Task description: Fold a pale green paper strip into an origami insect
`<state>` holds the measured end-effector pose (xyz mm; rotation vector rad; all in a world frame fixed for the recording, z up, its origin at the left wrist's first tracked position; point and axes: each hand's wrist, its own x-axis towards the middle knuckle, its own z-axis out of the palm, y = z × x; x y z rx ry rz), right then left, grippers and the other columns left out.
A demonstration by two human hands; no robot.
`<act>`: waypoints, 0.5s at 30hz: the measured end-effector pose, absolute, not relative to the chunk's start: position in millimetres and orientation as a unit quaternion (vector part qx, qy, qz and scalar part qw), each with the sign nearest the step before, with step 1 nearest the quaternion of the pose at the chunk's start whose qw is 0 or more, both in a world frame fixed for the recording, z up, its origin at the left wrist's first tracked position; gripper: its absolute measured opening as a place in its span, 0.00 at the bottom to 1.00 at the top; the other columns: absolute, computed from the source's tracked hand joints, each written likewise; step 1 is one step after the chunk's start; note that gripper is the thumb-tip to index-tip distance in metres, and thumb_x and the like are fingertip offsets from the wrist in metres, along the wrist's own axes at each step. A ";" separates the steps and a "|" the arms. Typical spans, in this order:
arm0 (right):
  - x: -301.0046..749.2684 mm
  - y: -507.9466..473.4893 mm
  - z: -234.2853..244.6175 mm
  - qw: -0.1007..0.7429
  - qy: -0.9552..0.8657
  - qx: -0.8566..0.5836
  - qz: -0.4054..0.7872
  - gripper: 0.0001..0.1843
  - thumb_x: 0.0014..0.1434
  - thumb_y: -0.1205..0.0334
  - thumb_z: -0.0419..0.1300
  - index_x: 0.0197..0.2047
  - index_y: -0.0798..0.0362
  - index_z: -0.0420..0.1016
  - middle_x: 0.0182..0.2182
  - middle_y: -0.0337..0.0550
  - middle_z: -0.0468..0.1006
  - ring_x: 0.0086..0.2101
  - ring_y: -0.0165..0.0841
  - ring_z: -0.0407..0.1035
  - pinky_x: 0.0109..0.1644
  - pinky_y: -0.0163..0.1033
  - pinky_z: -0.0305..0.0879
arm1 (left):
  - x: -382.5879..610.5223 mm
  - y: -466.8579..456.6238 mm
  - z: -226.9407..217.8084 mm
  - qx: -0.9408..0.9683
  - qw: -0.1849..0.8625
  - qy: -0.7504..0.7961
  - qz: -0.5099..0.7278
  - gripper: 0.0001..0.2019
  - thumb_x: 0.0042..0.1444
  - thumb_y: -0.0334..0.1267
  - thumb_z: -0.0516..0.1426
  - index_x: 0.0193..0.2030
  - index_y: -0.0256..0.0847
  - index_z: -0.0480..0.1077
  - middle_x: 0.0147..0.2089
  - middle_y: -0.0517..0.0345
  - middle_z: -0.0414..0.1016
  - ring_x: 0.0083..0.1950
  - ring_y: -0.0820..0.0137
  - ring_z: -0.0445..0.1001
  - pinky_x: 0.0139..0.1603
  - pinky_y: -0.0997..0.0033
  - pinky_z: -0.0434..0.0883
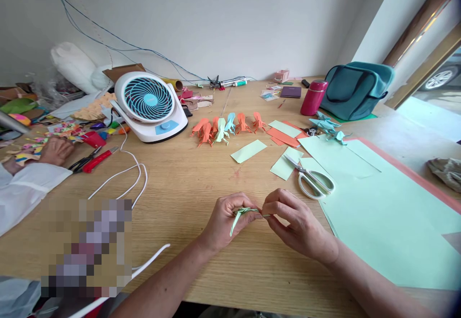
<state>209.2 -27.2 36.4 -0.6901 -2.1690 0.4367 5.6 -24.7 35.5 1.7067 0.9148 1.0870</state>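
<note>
Low over the near side of the table, my left hand [230, 217] pinches a small folded piece of light green paper [236, 223], with one narrow strip pointing down toward me. My right hand [297, 222] is closed at the other end of that paper, its fingertips pressed on a thin tip. Beyond my hands stands a row of folded paper figures [220, 131] in orange, green and blue. Pale green paper rectangles [248, 151] lie nearer. White-handled scissors [313, 183] rest partly on green paper, right of my right hand.
Large green sheets [389, 226] cover the right side. A pink bottle [314, 98] and teal bag [355, 90] stand at back right. A white fan [151, 106], its cord, and a red-handled tool [99, 160] are left. Another person's hand [56, 151] works among coloured pieces.
</note>
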 end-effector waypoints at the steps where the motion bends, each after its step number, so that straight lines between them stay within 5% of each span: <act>1: 209.2 -26.9 36.4 0.400 -0.858 -0.271 0.173 0.12 0.63 0.78 0.55 0.44 0.51 0.69 0.38 0.45 0.71 0.38 0.34 0.68 0.41 0.42 0.65 | 5.8 -24.8 35.4 0.688 0.445 0.369 0.439 0.06 0.56 0.36 0.66 0.31 0.38 0.78 0.29 0.59 0.75 0.31 0.73 0.71 0.35 0.75 0.65; 15: 205.5 -27.9 34.9 0.426 -0.836 -0.293 0.182 0.10 0.64 0.76 0.55 0.42 0.51 0.69 0.37 0.45 0.71 0.36 0.34 0.67 0.39 0.41 0.65 | 8.4 -27.4 34.9 0.696 0.417 0.395 0.431 0.06 0.58 0.35 0.64 0.32 0.38 0.74 0.30 0.62 0.73 0.31 0.75 0.69 0.34 0.77 0.63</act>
